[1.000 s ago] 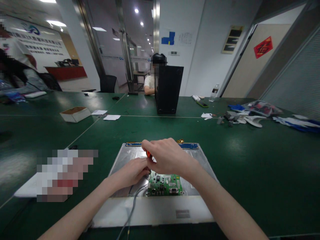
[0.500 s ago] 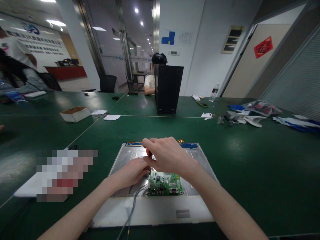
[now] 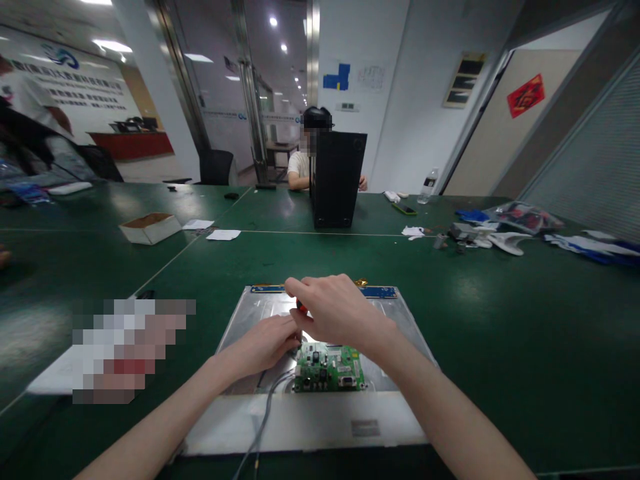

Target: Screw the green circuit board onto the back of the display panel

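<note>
A flat metal panel (image 3: pixel 390 320) lies face down on the green table in front of me. On its middle sits a small green circuit board (image 3: pixel 329 369), and grey cables (image 3: pixel 263 420) run off its near left side. My right hand (image 3: pixel 333 310) is closed around an orange-handled screwdriver (image 3: pixel 299 306) held upright above the board's far left corner. My left hand (image 3: pixel 265 343) rests on the panel with its fingers curled against the screwdriver's lower end; what they pinch is hidden. A narrow blue strip board (image 3: pixel 380 291) runs along the panel's far edge.
A black upright box (image 3: pixel 336 179) stands across the table with a seated person behind it. A small open cardboard box (image 3: pixel 150 228) and papers lie at far left. Tools, bags and a water bottle (image 3: pixel 428 185) lie at far right. A white sheet lies near left.
My right hand has shifted very slightly on the screwdriver handle. A hand of the person behind the black box now shows at its right side.
</note>
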A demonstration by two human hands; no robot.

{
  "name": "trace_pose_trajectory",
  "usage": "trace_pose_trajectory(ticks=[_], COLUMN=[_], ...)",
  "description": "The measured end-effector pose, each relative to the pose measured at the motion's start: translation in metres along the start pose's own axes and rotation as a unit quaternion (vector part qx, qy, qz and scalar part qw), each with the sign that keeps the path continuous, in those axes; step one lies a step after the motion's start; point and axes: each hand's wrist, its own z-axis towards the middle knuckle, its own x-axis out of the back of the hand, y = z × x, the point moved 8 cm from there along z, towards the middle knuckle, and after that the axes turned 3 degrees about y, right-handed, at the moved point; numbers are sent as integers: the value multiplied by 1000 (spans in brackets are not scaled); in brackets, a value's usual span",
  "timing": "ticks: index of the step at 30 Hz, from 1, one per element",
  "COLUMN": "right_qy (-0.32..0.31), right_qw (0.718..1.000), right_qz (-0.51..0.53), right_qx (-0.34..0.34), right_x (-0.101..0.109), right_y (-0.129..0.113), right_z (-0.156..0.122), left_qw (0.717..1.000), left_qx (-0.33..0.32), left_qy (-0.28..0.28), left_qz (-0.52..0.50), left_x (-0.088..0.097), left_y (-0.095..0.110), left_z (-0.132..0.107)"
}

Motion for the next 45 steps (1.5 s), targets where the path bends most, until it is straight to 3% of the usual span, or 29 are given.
trace_pose_trajectory(ticks=[11, 18, 24, 31, 45], right_qy=[-12, -22, -15, -11, -13], right_qw=[1000, 999, 1000, 1000, 1000], right_qz=[3, 21, 8, 15, -4], right_qx=[-6, 15, 9, 22, 12], right_x=[-3, 0, -2, 1, 0], right_y=[1, -4, -2, -5, -3], right_z=[1, 0, 0, -1, 1], left_qw=[1000, 999, 1000, 998, 1000], left_qx=[4, -30, -13, -43, 2], left_qy=[-4, 24, -1, 35, 14], left_qz=[-4, -25, -5, -37, -15], left_x=[1, 4, -1, 4, -1], left_y=[1, 4, 2, 7, 2], left_z=[-1, 1, -1, -2, 0])
